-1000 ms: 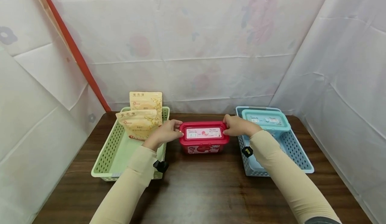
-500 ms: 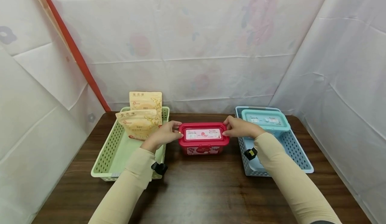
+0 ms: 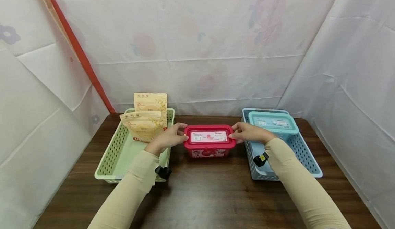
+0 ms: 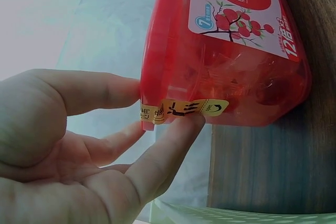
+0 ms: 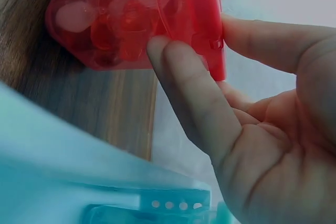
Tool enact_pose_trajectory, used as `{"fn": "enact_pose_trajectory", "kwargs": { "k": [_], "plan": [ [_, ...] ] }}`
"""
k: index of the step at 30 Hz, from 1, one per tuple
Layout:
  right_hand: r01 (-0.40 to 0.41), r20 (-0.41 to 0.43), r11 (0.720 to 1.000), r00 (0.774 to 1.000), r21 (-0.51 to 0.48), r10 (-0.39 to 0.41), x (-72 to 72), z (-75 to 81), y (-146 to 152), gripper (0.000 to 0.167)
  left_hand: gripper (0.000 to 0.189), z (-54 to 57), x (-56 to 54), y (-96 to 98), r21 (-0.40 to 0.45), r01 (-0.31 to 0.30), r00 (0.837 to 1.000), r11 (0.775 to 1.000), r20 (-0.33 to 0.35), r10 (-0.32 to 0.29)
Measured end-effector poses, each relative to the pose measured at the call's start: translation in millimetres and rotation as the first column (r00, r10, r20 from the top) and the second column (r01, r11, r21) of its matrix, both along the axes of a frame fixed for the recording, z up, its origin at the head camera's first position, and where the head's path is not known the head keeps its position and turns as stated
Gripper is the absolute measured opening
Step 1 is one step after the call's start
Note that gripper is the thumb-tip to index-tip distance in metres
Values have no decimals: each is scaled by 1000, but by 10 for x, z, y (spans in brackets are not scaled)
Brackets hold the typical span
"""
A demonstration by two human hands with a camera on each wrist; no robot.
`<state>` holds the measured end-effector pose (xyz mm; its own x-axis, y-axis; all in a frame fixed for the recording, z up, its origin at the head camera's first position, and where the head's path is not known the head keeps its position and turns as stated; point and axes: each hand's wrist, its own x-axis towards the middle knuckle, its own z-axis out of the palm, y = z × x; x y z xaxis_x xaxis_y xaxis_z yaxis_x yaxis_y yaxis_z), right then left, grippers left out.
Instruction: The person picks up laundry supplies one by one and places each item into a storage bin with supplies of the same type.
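Note:
A red lidded tub (image 3: 210, 141) of what look like laundry pods sits on the dark wooden table (image 3: 206, 194), midway between two baskets. My left hand (image 3: 168, 138) holds its left end. In the left wrist view the thumb is on the lid edge, and a finger lies under the rim by a yellow seal sticker (image 4: 184, 108). At the opposite end my right hand (image 3: 251, 133) pinches the rim, thumb on the lid (image 5: 210, 24) and fingers against the tub's side. Rounded pods show through the translucent red wall in the right wrist view.
On the left, a green basket (image 3: 108, 157) holds two yellow pouches (image 3: 143, 126) standing upright. A blue basket (image 3: 300, 150) on the right contains a teal lidded tub (image 3: 273, 122) at its back. White patterned cloth (image 3: 197, 50) hangs behind and at both sides.
My right hand has re-angled around the tub's right end, with its wrist shifting slightly right and down. The left hand keeps its hold, and the tub stays about where it was.

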<state>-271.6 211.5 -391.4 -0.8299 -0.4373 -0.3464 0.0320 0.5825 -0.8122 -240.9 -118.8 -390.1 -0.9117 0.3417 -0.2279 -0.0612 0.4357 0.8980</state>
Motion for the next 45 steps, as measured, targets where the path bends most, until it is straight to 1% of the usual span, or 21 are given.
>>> {"fn": "enact_pose_trajectory", "kwargs": {
  "k": [3, 6, 12, 16, 19, 23, 27, 30, 37, 42, 45],
  "plan": [
    [6, 40, 1000, 999, 1, -6, -15, -6, 0, 51, 59, -11, -4, 1, 23, -1, 999, 1000, 40, 0],
    [4, 61, 1000, 998, -2, -4, -20, -5, 7, 53, 59, -26, -12, -3, 49, 7, 997, 999, 71, -10],
    [6, 95, 998, 995, -68, 0, -8, -24, 30, 53, 57, -45, -31, -28, 76, 20, 994, 997, 104, -27],
    [11, 92, 996, 996, -90, -3, 2, -38, 44, 54, 57, -43, -32, -33, 49, 46, 995, 998, 84, -50],
    [17, 99, 994, 995, -108, -6, 11, -57, 43, 55, 56, -43, -28, -33, 39, 52, 995, 998, 78, -55],
    [26, 119, 990, 993, -141, -9, 42, -87, 20, 56, 54, -50, -10, -37, 64, 63, 994, 996, 90, -69],
    [29, 117, 988, 993, -153, -11, 76, -97, -4, 54, 53, -67, 15, -28, 94, 78, 992, 992, 95, -87],
    [39, 117, 987, 993, -157, -21, 97, -97, -13, 53, 51, -89, 16, -19, 109, 74, 992, 991, 95, -84],
    [16, 107, 986, 994, -166, 2, 118, -84, -8, 54, 50, -123, 14, 0, 120, 34, 994, 992, 99, -46],
    [40, 117, 984, 993, -174, -19, 118, -63, -14, 54, 50, -140, 3, 2, 144, 32, 994, 989, 100, -47],
    [55, 132, 981, 991, -188, -30, 128, -62, -12, 52, 49, -147, -5, 3, 150, 42, 993, 988, 101, -57]
  ]
}}
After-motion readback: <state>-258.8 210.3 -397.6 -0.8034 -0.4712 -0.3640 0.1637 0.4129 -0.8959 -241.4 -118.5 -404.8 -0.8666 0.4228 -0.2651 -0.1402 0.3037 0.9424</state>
